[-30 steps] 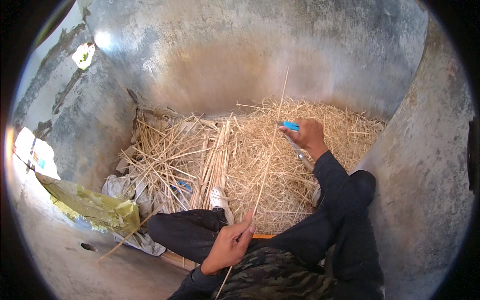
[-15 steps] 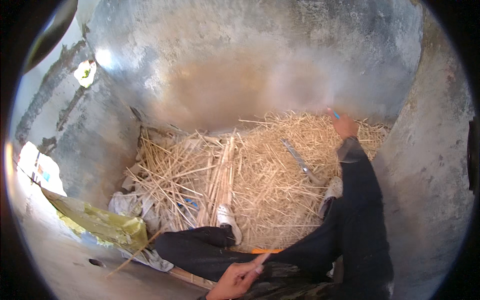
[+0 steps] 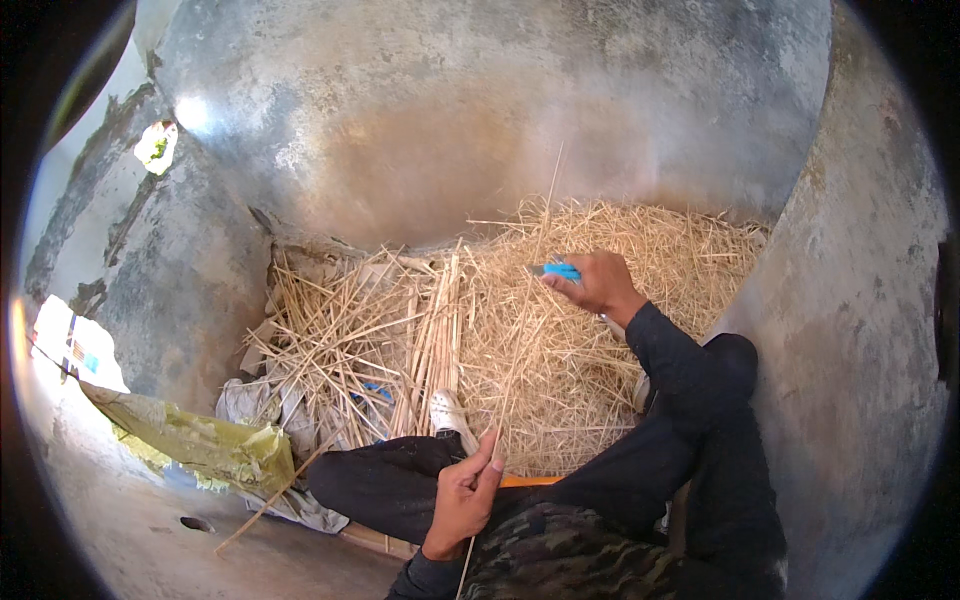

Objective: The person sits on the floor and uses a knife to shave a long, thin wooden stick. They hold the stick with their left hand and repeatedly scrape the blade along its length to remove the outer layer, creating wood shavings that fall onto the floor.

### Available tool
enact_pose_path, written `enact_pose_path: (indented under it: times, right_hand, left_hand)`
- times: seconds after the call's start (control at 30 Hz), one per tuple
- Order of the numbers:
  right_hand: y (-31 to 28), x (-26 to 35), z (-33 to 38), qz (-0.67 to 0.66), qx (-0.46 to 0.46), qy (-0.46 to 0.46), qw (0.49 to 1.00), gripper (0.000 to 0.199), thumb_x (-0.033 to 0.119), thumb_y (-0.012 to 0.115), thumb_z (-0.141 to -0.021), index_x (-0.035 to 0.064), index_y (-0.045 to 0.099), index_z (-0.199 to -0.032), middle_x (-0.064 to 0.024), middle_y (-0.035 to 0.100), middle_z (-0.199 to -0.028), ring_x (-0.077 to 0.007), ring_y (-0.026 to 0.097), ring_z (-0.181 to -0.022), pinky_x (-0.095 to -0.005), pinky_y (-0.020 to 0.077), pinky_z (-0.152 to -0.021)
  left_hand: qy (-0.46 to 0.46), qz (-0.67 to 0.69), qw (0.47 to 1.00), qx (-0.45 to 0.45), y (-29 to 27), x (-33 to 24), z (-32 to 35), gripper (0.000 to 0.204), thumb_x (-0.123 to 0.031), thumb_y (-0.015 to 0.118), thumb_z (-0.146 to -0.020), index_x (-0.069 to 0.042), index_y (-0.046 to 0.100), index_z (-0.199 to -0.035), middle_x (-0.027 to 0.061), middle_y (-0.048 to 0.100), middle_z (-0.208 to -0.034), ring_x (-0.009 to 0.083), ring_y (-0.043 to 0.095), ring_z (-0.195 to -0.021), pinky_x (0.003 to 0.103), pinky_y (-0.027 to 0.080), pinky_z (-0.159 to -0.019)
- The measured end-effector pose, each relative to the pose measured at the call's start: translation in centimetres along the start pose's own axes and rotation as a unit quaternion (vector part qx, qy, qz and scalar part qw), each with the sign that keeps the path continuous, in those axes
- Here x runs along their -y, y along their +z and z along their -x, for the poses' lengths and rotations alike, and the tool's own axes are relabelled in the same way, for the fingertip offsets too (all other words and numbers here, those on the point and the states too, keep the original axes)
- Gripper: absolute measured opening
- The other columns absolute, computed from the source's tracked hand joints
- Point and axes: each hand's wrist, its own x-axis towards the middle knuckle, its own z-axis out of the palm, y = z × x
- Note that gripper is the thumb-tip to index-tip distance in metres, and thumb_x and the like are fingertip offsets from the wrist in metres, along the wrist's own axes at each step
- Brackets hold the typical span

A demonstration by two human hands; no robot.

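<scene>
My left hand [image 3: 462, 497] rests near my knee and pinches the lower part of a long thin straw stalk [image 3: 524, 330] that rises up and away over the pile. My right hand [image 3: 597, 284] is stretched out over the heap of dry straw [image 3: 600, 350] and grips a small blue-handled tool [image 3: 557, 270] against the upper part of the same stalk. A bundle of straighter, thicker stalks [image 3: 430, 340] lies just left of the stalk. My legs in dark trousers are crossed in front, with a white shoe [image 3: 447, 410] at the pile's near edge.
Grey concrete walls [image 3: 450, 130] curve around the straw on the far side and the right. A yellow-green sack [image 3: 200, 445] and crumpled grey sacking [image 3: 250, 405] lie on the floor to the left. An orange strip [image 3: 530, 481] shows by my left hand.
My right hand has come back from the far right of the pile toward the middle, holding the blue tool on the stalk. My left hand has risen into view, gripping the stalk.
</scene>
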Motion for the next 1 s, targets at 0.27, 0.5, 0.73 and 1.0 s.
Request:
enact_pose_path:
  times: [0.27,0.5,0.73,1.0]
  right_hand:
    - [-1.4,-10.7,-2.4,0.163,-0.045,0.181,0.969,0.079,0.077,0.034,-0.083,0.0056,0.064,-0.068,-0.0136,0.060,-0.058,-0.0292,0.061,-0.052,-0.0424,0.0456,-0.049]
    - [-5.4,-17.0,-1.2,-0.032,-0.215,0.406,0.888,0.081,0.072,0.033,-0.086,0.0004,0.066,-0.109,-0.0282,0.062,-0.108,-0.0423,0.060,-0.102,-0.0475,0.0450,-0.088]
    - [-3.2,-13.9,-1.3,-0.046,0.008,0.336,0.941,0.081,0.074,0.038,-0.084,-0.0026,0.062,-0.076,-0.0207,0.059,-0.075,-0.0326,0.058,-0.072,-0.0442,0.0435,-0.066]
    - [0.8,-2.0,4.5,-0.281,0.084,0.158,0.943,0.069,0.067,0.046,-0.088,0.0085,0.046,-0.051,0.0014,0.038,-0.049,-0.0122,0.035,-0.046,-0.0326,0.0296,-0.046]
  left_hand:
    - [0.005,-0.113,0.985,0.134,-0.6,-0.1,3.5,0.041,-0.009,0.057,-0.092,0.004,0.049,-0.130,-0.0014,0.040,-0.062,0.0025,0.036,-0.059,0.021,0.034,-0.052]
    - [-0.027,-0.034,0.981,0.192,-2.5,-1.6,4.3,0.038,-0.012,0.055,-0.095,0.000,0.051,-0.131,-0.0056,0.046,-0.064,0.0030,0.035,-0.058,0.020,0.031,-0.050]
    - [-0.027,0.197,0.980,-0.007,-3.2,-0.9,1.0,0.041,-0.016,0.046,-0.099,0.002,0.043,-0.136,-0.0039,0.041,-0.057,0.0037,0.038,-0.044,0.018,0.032,-0.044]
    - [0.068,0.257,0.964,-0.024,0.6,-0.5,-4.9,0.043,-0.019,0.045,-0.100,0.003,0.039,-0.137,-0.0043,0.039,-0.057,0.0045,0.036,-0.039,0.019,0.034,-0.041]
